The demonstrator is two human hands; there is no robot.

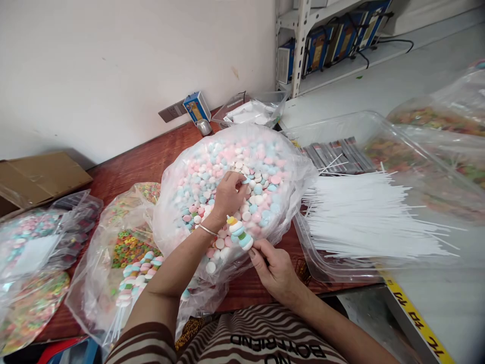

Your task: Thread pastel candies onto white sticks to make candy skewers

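A large clear plastic bag (166, 222) stands opened wide, full of round pink, white and blue candies (261, 151). Over these candies is my left hand (230, 194), thumb and fingers pinched around a pale blue candy (246, 180). Lower and to the right, my right hand (275, 268) grips a candy skewer (241, 234) by its lower end. White, blue, green and yellow pieces are stacked along it, and its tip points up and left. The stick inside my right fingers is mostly hidden.
To the right, a clear plastic tray (314, 270) holds many white sticks (359, 212) and grey packets (337, 154). Left of the big bag lie finished skewers (140, 275) and a bag of colourful rings (131, 247). A cardboard box (41, 177) stands at far left.
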